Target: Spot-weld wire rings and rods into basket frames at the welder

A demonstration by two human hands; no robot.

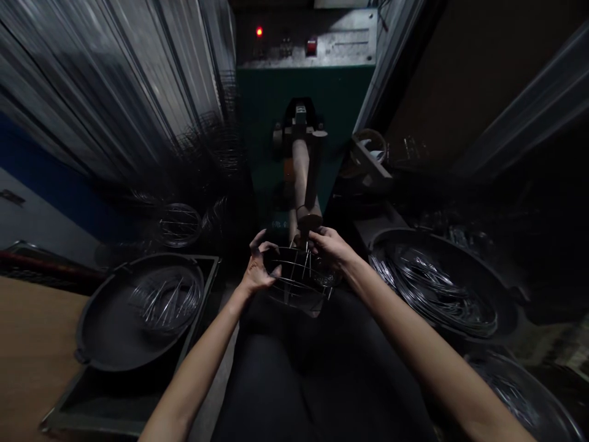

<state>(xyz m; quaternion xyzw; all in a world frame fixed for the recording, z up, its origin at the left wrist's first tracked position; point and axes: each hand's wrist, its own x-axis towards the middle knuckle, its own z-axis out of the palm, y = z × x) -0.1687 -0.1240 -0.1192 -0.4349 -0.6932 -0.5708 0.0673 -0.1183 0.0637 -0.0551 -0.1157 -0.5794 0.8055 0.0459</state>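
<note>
A round wire frame, made of curved rings with thin cross wires, is held over my lap, just below the electrode arms of what looks like a spot welder. My left hand grips its left side, thumb and fingers curved around the rings. On the other side, my right hand pinches a thin straight wire at the frame's upper edge, close beside the lower tip of the arms. Dim light hides exactly where wire and tip meet.
The machine's green body carries a panel with a lit red lamp. At left, a dark pan contains loose wires. A basin of wire rings stands right, another container below it. Wire rings lie farther left.
</note>
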